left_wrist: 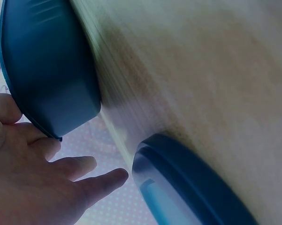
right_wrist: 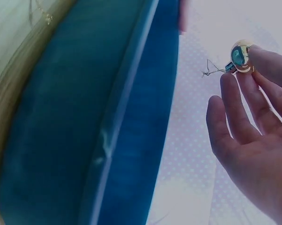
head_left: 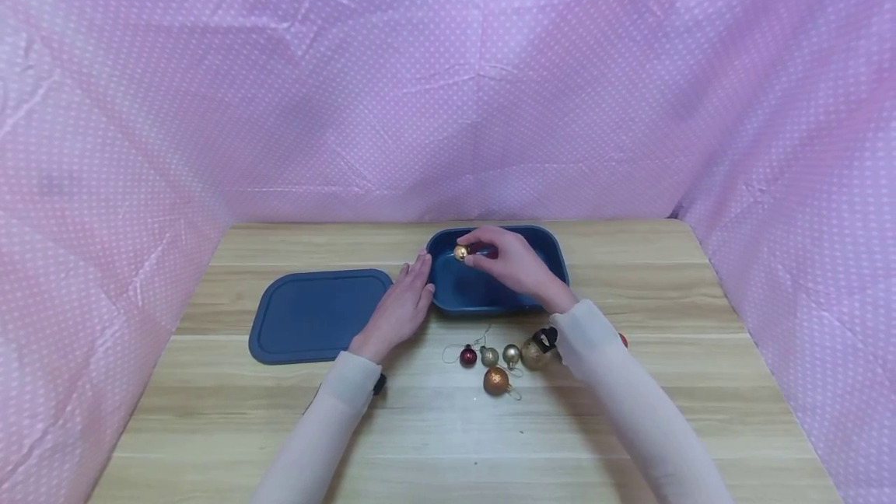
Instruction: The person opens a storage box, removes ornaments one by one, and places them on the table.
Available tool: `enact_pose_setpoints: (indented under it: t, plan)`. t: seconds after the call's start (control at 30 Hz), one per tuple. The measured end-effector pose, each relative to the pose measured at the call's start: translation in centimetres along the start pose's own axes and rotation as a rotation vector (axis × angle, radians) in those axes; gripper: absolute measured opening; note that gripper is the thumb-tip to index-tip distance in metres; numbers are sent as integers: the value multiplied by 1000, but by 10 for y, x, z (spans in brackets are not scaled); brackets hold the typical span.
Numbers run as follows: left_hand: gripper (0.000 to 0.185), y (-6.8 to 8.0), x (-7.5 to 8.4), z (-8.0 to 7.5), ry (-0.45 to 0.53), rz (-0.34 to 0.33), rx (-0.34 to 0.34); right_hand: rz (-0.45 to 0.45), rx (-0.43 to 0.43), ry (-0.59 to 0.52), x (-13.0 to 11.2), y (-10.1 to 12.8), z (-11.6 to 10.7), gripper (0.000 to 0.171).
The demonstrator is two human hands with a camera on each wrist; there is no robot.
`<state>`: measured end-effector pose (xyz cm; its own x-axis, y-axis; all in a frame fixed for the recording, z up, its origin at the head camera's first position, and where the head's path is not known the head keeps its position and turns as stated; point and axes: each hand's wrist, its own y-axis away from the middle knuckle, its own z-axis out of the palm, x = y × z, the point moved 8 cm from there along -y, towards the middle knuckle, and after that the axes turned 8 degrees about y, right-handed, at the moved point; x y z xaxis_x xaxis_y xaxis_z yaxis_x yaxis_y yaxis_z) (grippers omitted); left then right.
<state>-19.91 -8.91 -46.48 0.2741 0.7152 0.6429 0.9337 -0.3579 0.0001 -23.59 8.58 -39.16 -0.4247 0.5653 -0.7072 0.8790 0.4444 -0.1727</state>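
A shiny gold Christmas bauble (head_left: 460, 252) is pinched between the thumb and fingers of my right hand (head_left: 509, 257), above the left part of a dark blue box (head_left: 483, 310). In the right wrist view the bauble (right_wrist: 244, 55) has a thin string loop hanging from its cap. My left hand (head_left: 400, 306) touches the box's left rim, fingers fairly straight. The left wrist view has that hand (left_wrist: 35, 173) against the box's edge, with some fingers spread away from it. My right hand and forearm hide part of the box's inside.
A blue lid (head_left: 318, 317) lies flat left of the box. In front of the box are a dark red bauble (head_left: 468, 356), an orange glitter bauble (head_left: 496, 381) and several golden ones (head_left: 512, 355). A red thing (head_left: 623, 340) shows beside the right sleeve. Pink dotted cloth (head_left: 448, 99) surrounds the table.
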Motion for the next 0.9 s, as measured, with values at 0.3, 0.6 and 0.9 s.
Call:
enact_pose_setpoints:
  t: [0.3, 0.6, 0.9]
  plan:
    - [58, -1, 0, 0, 0, 13, -6, -19, 41, 0, -5, 22, -12, 30]
    - [58, -3, 2, -1, -2, 41, 4, -34, 70, -13, -10, 44, -22, 27]
    - [58, -2, 0, -3, -12, 29, -6, -61, 82, -50, -15, 59, -27, 28]
